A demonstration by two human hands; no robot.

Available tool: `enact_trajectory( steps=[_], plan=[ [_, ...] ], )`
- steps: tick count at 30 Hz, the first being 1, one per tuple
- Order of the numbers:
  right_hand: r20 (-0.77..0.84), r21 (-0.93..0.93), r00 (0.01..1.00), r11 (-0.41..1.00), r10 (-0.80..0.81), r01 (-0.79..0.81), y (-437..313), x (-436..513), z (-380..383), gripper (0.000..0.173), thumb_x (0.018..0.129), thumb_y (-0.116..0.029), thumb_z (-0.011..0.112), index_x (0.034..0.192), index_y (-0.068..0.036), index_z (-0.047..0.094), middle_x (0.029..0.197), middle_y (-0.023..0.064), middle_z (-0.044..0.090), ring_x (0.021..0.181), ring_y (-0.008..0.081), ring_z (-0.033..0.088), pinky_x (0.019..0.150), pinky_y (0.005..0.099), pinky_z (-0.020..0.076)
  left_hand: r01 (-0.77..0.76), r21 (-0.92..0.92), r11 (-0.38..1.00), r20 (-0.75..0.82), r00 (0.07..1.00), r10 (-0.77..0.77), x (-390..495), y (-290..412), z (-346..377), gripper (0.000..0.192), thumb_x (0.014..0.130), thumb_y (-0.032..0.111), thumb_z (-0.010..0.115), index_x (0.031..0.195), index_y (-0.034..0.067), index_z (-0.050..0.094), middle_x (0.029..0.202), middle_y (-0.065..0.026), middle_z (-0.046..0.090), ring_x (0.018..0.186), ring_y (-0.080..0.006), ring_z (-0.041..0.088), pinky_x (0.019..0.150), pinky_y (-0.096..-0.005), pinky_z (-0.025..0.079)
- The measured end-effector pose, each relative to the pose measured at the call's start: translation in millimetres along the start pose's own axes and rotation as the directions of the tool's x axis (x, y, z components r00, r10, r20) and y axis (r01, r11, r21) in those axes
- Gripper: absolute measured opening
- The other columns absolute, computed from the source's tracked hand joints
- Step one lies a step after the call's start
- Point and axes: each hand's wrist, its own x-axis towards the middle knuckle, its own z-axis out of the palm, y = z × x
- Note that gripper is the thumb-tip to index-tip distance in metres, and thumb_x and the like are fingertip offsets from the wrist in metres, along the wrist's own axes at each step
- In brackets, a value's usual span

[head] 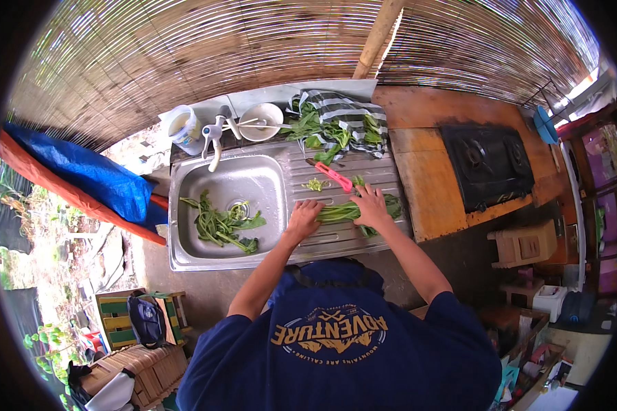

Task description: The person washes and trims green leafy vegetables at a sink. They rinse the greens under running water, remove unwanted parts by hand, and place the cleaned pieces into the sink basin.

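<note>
On the ridged drainboard (pixel 308 249) of a steel sink lies a bundle of leafy green stems (pixel 338 211). My left hand (pixel 305 218) grips the bundle's left, stem end, near the basin edge. Farther right my right hand (pixel 373 206) rests over the same bundle with its fingers curved onto it; leaves show beyond that hand. Just past my hands is a pink-handled knife (pixel 334 175), its blade hard to make out. Small chopped green pieces (pixel 314 184) lie left of the handle. More leafy greens (pixel 221 223) lie in the sink basin (pixel 259 177).
A striped plastic bag (pixel 352 109) spills greens at the back of the drainboard. Behind the basin stand a faucet (pixel 214 136), a white bowl (pixel 262 123) with utensils and a plastic pail (pixel 184 128). A black gas stove (pixel 486 164) sits on the wooden counter (pixel 421 180) to the right.
</note>
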Motion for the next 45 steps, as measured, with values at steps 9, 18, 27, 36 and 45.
enact_trajectory(
  steps=[9,18,27,36,45],
  plan=[
    [0.0,-0.012,0.997,0.997,0.075,-0.075,9,-11,-14,0.063,0.06,-0.04,0.081,0.111,-0.009,0.061,0.101,0.0138,0.064,0.114,0.0308,0.051,0.107,0.0524,0.0249,0.03,-0.029,0.999,-0.011,0.999,-0.03,3,16,-16,0.055,0.066,0.012,0.068,0.119,0.011,0.054,0.107,-0.0087,0.057,0.106,-0.0288,0.053,0.088,-0.0448,0.042],
    [-0.261,-0.11,0.965,0.994,-0.022,-0.007,6,-29,2,0.063,0.058,-0.034,0.081,0.112,-0.012,0.059,0.104,0.0109,0.061,0.11,0.0308,0.052,0.104,0.0522,0.0261,0.051,0.008,0.999,-0.023,0.998,-0.051,-11,24,-2,0.057,0.065,0.013,0.072,0.119,0.013,0.053,0.103,-0.0068,0.056,0.102,-0.026,0.053,0.085,-0.0411,0.042],
    [-0.156,0.067,0.987,0.996,-0.044,0.055,13,-22,9,0.063,0.059,-0.027,0.081,0.117,-0.014,0.058,0.104,0.0062,0.057,0.108,0.0238,0.051,0.099,0.0442,0.0317,0.126,-0.023,0.992,-0.062,0.99,-0.127,-21,8,5,0.058,0.064,0.015,0.072,0.118,0.013,0.054,0.102,-0.0068,0.056,0.101,-0.0265,0.053,0.085,-0.0411,0.042],
    [-0.047,0.028,0.998,0.998,-0.047,0.048,-1,-16,-2,0.078,0.059,-0.035,0.08,0.129,-0.018,0.05,0.122,0.0111,0.049,0.125,0.0274,0.04,0.111,0.0592,0.0121,0.162,-0.099,0.982,-0.021,0.986,-0.165,-39,-2,-13,0.063,0.07,0.022,0.074,0.128,0.012,0.051,0.122,-0.0116,0.05,0.119,-0.0313,0.043,0.099,-0.045,0.036],
    [-0.237,0.299,0.944,0.908,-0.228,0.294,-87,29,10,0.039,0.077,-0.025,0.072,0.112,-0.015,0.058,0.119,0.0063,0.052,0.126,0.0251,0.039,0.11,0.0552,0.0135,0.524,-0.406,0.748,-0.41,0.628,-0.662,-129,-47,-64,0.009,0.08,0.011,0.068,0.083,0.003,0.064,0.078,-0.0101,0.066,0.075,-0.024,0.063,0.071,-0.0359,0.047]
  ],
)
